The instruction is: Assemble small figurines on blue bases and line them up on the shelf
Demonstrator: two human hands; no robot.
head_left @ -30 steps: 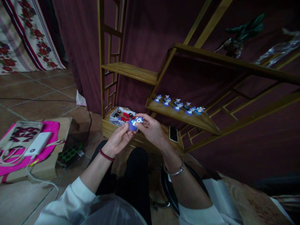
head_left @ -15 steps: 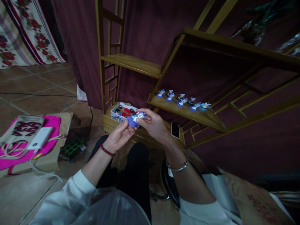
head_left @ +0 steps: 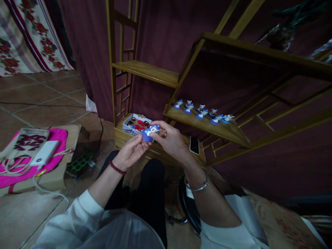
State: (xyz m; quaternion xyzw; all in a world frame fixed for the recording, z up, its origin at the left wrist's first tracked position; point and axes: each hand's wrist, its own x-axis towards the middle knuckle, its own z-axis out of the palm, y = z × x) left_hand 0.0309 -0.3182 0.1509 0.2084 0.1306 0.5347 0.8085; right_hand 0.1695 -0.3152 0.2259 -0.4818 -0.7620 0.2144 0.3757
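Note:
Between my two hands is a small purple-and-white figurine [head_left: 150, 130] on a round purple base, tilted toward the right. My left hand [head_left: 133, 149] pinches the base between thumb and fingers. My right hand [head_left: 171, 138] has its fingers closed about the figurine's upper right side. Just behind them, an open cardboard box [head_left: 129, 129] holds several red and dark pieces; my hands hide its right front part. On the wooden shelf [head_left: 220, 130] to the right stand several similar figurines [head_left: 203, 113] in two uneven rows, some with purple bases and some dark.
A smartphone [head_left: 194, 145] lies on the low wooden ledge right of my hands. At left, a white power bank [head_left: 45, 154] with a cable rests on a pink cloth [head_left: 61, 138] over cardboard. A green tray [head_left: 80, 162] sits on the floor. A black stool [head_left: 185, 204] is below my right forearm.
The figurine has tipped slightly, and my right fingers have shifted a little on it. Both hands keep hold of it in nearly the same place.

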